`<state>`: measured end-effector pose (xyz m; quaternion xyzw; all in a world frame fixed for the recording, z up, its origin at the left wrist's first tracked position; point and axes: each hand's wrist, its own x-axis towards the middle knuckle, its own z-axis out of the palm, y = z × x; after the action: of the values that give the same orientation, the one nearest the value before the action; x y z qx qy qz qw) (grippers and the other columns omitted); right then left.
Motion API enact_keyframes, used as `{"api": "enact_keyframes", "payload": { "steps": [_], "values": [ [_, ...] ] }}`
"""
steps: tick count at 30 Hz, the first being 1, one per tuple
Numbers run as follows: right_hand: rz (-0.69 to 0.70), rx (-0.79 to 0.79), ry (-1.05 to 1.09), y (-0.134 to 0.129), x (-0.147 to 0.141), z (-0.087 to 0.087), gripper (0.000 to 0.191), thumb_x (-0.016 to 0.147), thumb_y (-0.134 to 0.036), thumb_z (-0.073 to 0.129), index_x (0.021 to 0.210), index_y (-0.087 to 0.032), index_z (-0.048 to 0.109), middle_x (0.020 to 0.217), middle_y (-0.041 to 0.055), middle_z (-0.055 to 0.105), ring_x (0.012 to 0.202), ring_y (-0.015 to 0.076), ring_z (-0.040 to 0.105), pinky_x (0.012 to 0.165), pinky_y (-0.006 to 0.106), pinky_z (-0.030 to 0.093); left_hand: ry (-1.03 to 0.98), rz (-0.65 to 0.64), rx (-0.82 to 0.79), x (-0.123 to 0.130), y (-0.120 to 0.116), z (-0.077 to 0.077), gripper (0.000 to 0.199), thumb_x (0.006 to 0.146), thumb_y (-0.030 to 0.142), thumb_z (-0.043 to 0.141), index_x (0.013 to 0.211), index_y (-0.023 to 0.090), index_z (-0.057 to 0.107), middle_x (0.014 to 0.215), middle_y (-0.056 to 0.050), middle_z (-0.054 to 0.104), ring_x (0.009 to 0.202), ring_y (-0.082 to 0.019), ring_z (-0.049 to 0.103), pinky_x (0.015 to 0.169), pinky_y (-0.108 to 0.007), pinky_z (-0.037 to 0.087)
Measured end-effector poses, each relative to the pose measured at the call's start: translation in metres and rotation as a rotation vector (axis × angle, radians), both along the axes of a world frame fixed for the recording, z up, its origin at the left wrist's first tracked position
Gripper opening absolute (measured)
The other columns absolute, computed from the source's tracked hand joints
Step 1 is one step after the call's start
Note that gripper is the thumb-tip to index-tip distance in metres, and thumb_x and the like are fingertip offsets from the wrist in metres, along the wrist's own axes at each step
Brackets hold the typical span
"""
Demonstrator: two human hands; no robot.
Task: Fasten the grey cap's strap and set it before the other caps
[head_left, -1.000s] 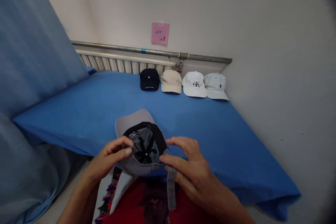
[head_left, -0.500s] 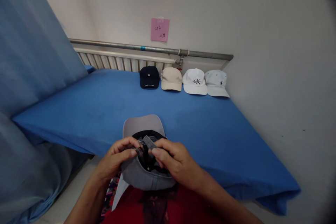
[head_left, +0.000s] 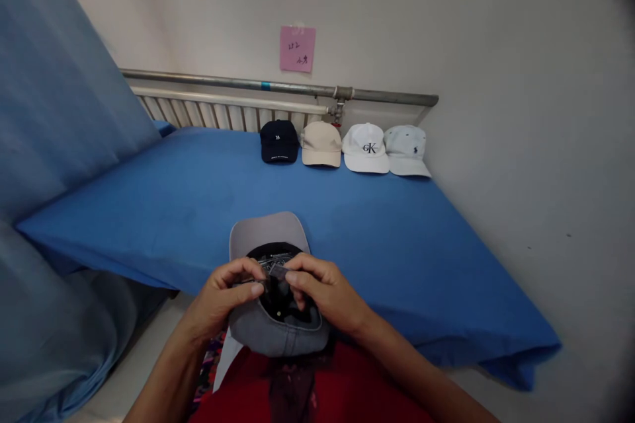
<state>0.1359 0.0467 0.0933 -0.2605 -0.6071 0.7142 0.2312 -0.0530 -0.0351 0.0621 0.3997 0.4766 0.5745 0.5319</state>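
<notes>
A grey baseball cap (head_left: 278, 337) lies upside down close to my body, its brim (head_left: 268, 232) pointing away over the edge of the bed and its dark lining facing up. Above the opening, my right hand (head_left: 322, 287) pinches the loose end of the cap's back strap (head_left: 278, 271) between thumb and fingers. Opposite it, my left hand (head_left: 229, 291) is closed at the other strap end, thumb and fingertips together; whether a buckle is there is hard to make out. The two hands are a small gap apart.
A blue sheet (head_left: 198, 198) covers the bed. Along its far side sit a navy cap (head_left: 279, 142), a beige cap (head_left: 321, 144), a white cap (head_left: 366, 145) and a pale cap (head_left: 407, 149). Behind them run a radiator (head_left: 198, 109) and a pipe (head_left: 213, 79). A blue curtain (head_left: 59, 79) hangs left.
My right hand has tilted the strap end lower and flatter, towards my left hand. My left hand has hardly moved. The whole view has shifted slightly.
</notes>
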Motion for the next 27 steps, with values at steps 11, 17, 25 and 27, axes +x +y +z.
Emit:
{"api": "enact_keyframes", "payload": {
  "steps": [11,17,25,27],
  "values": [
    [0.102,-0.359,0.03,0.005,-0.005,-0.009,0.025,0.072,-0.037,0.068,0.084,-0.018,0.059,0.05,-0.0117,0.039,0.036,0.0006,0.022,0.035,0.016,0.013,-0.081,-0.004,-0.048,0.003,0.002,0.001,0.019,0.067,0.034,0.079,0.074,0.018,0.072,0.076,-0.002,0.069,0.07,-0.013,0.06,0.067,-0.023,0.047],
    [0.159,-0.419,-0.004,0.005,-0.007,-0.012,0.02,0.07,-0.033,0.066,0.079,-0.019,0.054,0.048,-0.0124,0.037,0.035,0.001,0.02,0.034,0.017,0.01,-0.089,0.034,-0.058,0.004,0.003,0.0,0.022,0.063,0.034,0.082,0.074,0.018,0.071,0.068,0.0,0.065,0.061,-0.01,0.055,0.057,-0.02,0.043],
    [0.162,-0.403,-0.063,0.005,-0.008,-0.011,0.016,0.07,-0.03,0.064,0.075,-0.019,0.054,0.048,-0.0122,0.037,0.035,0.0008,0.021,0.035,0.017,0.01,-0.067,0.009,-0.096,0.004,0.004,-0.002,0.022,0.065,0.034,0.081,0.075,0.018,0.07,0.069,0.001,0.063,0.063,-0.01,0.054,0.06,-0.02,0.041],
    [0.176,-0.387,-0.08,0.006,-0.008,-0.011,0.014,0.071,-0.03,0.063,0.075,-0.018,0.056,0.048,-0.012,0.036,0.035,0.0008,0.021,0.035,0.017,0.01,-0.085,-0.014,-0.106,0.004,0.004,-0.002,0.021,0.066,0.033,0.08,0.077,0.018,0.07,0.069,0.001,0.063,0.063,-0.01,0.054,0.059,-0.02,0.041]
  ]
}}
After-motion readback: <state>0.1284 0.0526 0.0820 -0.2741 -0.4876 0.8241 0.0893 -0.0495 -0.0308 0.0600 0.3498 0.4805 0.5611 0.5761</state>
